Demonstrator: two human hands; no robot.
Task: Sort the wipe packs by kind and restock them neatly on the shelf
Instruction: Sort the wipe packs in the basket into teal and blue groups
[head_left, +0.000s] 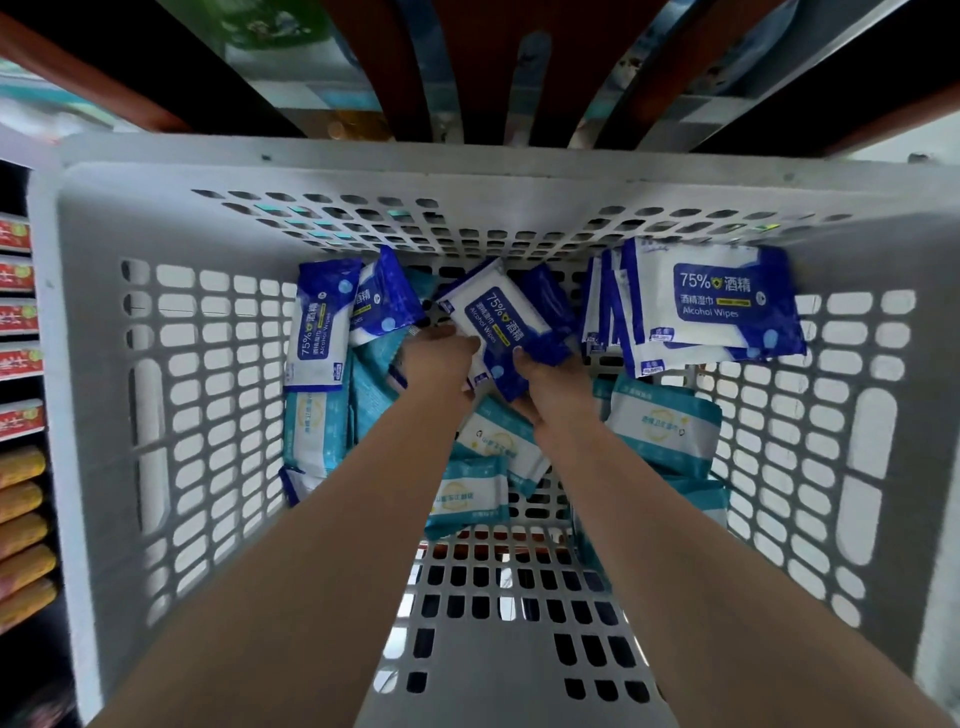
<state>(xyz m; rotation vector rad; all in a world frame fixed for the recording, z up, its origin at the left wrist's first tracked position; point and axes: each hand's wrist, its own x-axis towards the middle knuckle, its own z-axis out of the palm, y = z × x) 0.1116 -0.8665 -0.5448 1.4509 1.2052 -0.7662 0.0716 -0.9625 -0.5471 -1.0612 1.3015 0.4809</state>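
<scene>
My left hand (439, 353) and right hand (550, 382) both grip 1 blue alcohol pack (498, 319) above teal packs (467, 496) at 6 o'clock, probably bound for the blue stack (711, 306) at 2 o'clock.

The single head camera looks steeply down from above and just behind the near rim of the white basket (78, 364), close over it, facing the shelf (467, 67) beyond.

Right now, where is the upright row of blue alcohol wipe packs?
In the head view, the blue row stands in the white basket's far-right corner, right of the right hand, beyond a teal wipe pack.
</scene>
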